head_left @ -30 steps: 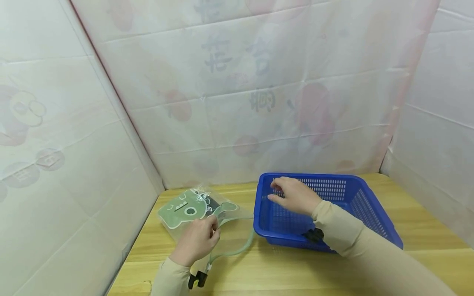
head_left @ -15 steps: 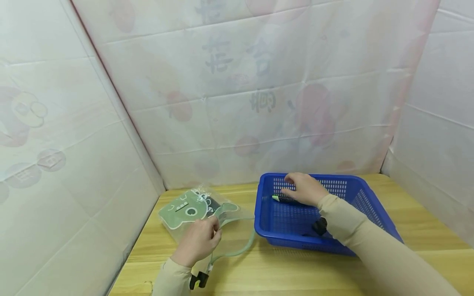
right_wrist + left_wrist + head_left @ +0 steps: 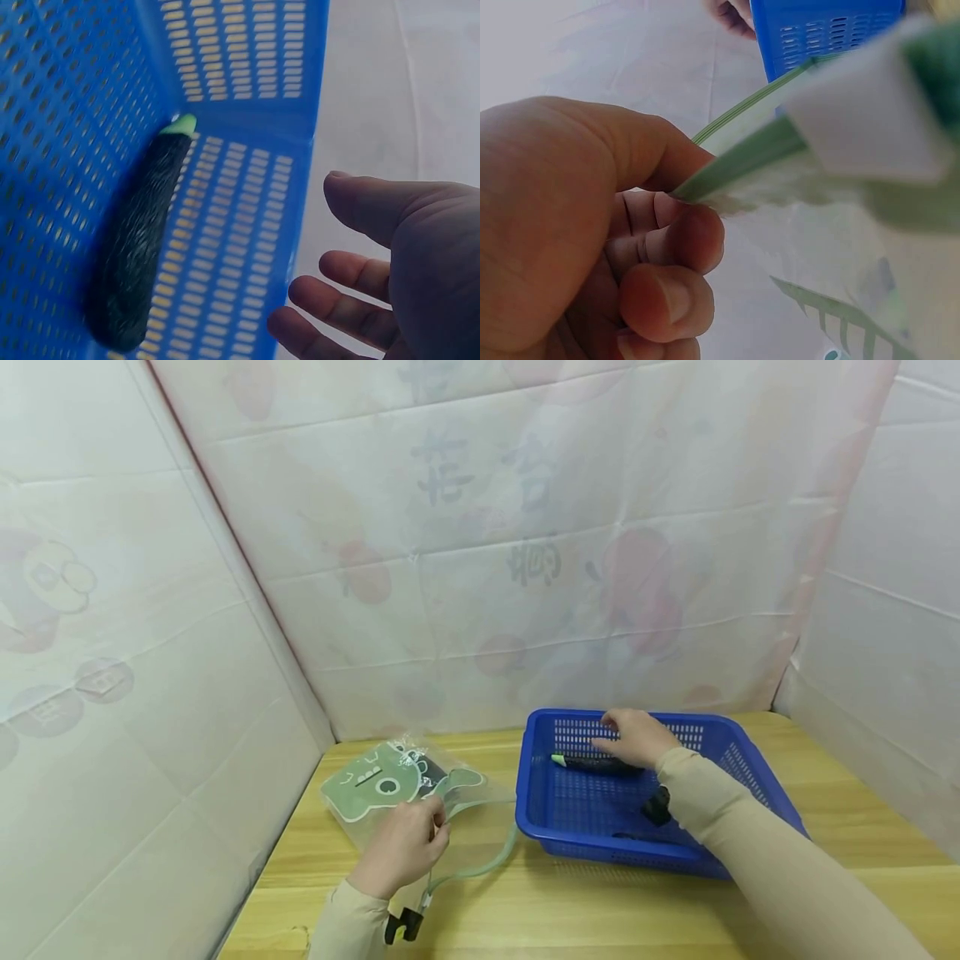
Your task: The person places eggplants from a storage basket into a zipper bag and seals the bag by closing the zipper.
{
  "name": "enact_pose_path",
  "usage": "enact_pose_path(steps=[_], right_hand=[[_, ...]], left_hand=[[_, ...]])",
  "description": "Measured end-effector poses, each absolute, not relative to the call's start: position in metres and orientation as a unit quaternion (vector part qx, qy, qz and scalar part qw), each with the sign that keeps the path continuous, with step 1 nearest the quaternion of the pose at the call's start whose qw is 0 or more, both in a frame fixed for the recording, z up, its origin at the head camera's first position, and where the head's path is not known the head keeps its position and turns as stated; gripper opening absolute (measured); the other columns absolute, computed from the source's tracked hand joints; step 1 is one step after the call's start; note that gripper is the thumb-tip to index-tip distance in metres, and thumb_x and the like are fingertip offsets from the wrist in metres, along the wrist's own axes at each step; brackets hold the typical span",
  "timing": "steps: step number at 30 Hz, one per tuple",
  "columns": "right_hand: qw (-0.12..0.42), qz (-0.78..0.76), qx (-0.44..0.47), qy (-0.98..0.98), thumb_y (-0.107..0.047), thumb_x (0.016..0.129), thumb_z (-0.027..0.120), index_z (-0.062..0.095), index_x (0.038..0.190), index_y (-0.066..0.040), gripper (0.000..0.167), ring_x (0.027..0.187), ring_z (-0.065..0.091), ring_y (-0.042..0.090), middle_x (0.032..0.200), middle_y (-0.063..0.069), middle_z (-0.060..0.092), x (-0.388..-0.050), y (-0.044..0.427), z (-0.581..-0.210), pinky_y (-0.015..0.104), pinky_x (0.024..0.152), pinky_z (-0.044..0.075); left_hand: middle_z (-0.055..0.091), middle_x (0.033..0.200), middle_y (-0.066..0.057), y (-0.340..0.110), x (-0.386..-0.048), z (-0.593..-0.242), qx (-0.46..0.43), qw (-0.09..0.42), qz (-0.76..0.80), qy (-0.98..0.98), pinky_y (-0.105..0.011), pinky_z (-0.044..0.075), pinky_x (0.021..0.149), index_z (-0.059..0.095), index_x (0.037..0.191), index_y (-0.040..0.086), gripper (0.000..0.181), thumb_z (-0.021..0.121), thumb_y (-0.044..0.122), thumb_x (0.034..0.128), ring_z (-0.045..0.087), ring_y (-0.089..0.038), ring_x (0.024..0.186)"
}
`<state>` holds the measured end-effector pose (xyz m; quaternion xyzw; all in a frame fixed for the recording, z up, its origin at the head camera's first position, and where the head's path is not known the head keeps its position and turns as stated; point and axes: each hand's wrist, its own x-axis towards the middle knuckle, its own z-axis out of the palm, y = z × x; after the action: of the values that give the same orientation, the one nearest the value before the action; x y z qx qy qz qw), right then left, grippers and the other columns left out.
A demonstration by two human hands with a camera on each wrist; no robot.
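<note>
Your left hand pinched the clear bag by its green edge, bag on the table left of the basket. Your right hand hung over the basket's far side, fingers and thumb spread. Dark vegetable lay inside, along the far wall, green tip left.

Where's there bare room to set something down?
Bare wooden table shows in front of the blue basket, between bag and right sleeve, and beyond the basket's right side. Crowded: the left, with bag and left hand; the basket's back, dark vegetable, right hand above.
</note>
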<state>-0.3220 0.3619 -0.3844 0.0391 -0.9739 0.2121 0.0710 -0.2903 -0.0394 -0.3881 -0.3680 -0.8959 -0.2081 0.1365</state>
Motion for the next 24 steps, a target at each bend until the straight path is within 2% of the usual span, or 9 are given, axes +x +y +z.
enact_pose_path(steps=[8, 14, 21, 24], right_hand=[[0.038, 0.195, 0.020, -0.980, -0.037, 0.092, 0.064, 0.055, 0.126, 0.004, 0.054, 0.108, 0.057, 0.040, 0.121, 0.025, 0.058, -0.325, 0.381, -0.395, 0.052, 0.085, 0.047], [0.015, 0.185, 0.018, -0.983, -0.031, 0.091, 0.065, 0.054, 0.126, 0.007, 0.053, 0.106, 0.058, 0.041, 0.120, 0.027, 0.058, -0.330, 0.389, -0.406, 0.053, 0.083, 0.047], [-0.006, 0.166, 0.000, -0.986, -0.031, 0.086, 0.071, 0.058, 0.113, 0.006, 0.048, 0.092, 0.061, 0.037, 0.105, 0.023, 0.062, -0.333, 0.399, -0.417, 0.049, 0.073, 0.049], [-0.014, 0.168, -0.003, -0.986, -0.032, 0.085, 0.073, 0.058, 0.117, 0.007, 0.052, 0.097, 0.059, 0.040, 0.110, 0.025, 0.061, -0.336, 0.403, -0.427, 0.051, 0.076, 0.049]], left_hand=[[0.042, 0.054, 0.013, -0.038, -0.292, -0.389, -0.369, 0.136, -0.204, -0.896, -0.019, 0.032, 0.041, 0.054, 0.073, 0.017, 0.018, 0.066, 0.009, 0.0842, 0.036, 0.001, 0.045], [0.042, 0.055, 0.013, -0.037, -0.292, -0.391, -0.368, 0.132, -0.209, -0.896, -0.019, 0.032, 0.041, 0.053, 0.073, 0.017, 0.019, 0.066, 0.009, 0.0844, 0.036, 0.002, 0.045], [0.041, 0.055, 0.013, -0.036, -0.293, -0.390, -0.370, 0.134, -0.212, -0.894, -0.019, 0.032, 0.041, 0.052, 0.073, 0.018, 0.020, 0.065, 0.008, 0.0844, 0.036, 0.002, 0.045], [0.041, 0.055, 0.013, -0.036, -0.293, -0.390, -0.371, 0.135, -0.210, -0.895, -0.019, 0.032, 0.041, 0.053, 0.073, 0.018, 0.020, 0.066, 0.008, 0.0847, 0.036, 0.001, 0.045]])
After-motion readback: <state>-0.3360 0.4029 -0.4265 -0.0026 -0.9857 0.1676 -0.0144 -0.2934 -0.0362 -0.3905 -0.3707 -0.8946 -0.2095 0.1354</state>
